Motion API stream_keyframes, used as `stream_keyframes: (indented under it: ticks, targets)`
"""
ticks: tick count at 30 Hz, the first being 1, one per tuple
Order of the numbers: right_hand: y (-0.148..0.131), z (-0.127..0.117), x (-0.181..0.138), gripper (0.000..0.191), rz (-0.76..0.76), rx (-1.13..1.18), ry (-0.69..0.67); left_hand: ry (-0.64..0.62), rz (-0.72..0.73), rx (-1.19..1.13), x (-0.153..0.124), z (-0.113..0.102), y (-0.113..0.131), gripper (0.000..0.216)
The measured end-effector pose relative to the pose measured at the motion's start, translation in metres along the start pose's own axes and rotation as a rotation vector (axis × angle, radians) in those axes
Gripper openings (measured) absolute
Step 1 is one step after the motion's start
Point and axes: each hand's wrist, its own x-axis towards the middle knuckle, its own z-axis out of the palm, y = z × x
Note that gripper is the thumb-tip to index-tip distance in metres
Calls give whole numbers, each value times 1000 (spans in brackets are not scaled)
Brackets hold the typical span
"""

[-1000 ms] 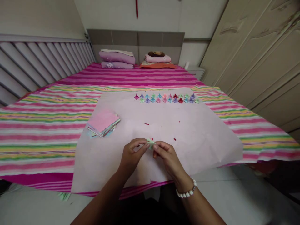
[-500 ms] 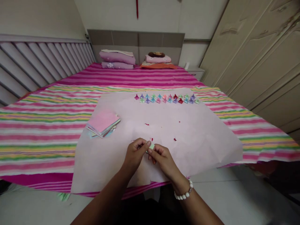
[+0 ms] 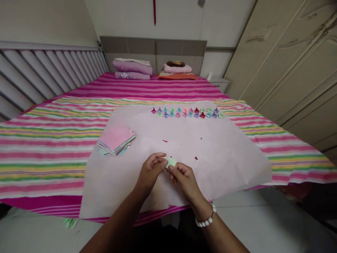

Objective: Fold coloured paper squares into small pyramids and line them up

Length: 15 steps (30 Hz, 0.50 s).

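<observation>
A small piece of folded light green paper (image 3: 171,162) is held over the white sheet near its front edge. My right hand (image 3: 183,175) pinches its lower right side between thumb and fingers, and a white bead bracelet circles that wrist. At the paper's left edge, my left hand (image 3: 152,169) grips with the thumb and a bent finger, while its index finger is stretched out above. The paper's underside is hidden by my fingers. Dark red paper scraps (image 3: 196,158) lie on the sheet just beyond my hands.
The large white sheet (image 3: 226,158) covers part of a striped bed (image 3: 47,151). To the left sits a stack of coloured square paper (image 3: 117,137). Rows of small folded paper pieces (image 3: 184,114) line the sheet's far side. Folded bedding (image 3: 132,68) rests by the headboard.
My left index finger has lifted and straightened away from the paper, so more of the green piece shows. My right hand keeps its pinch. The camera view has tilted slightly upward.
</observation>
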Motion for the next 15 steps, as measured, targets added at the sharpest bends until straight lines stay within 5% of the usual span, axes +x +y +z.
stream_keyframes:
  ticks: [5, 9, 15]
  targets:
    - [-5, -6, 4, 24, -46, 52, 12, -70, 74, 9, 1, -4, 2, 26]
    - [-9, -12, 7, 39, -147, 87, 72, -106, 110, 67, 1, -6, 8, 19]
    - [-16, -19, 8, 23, -138, 95, 7, -188, 75, 86, 1, -5, 16, 21]
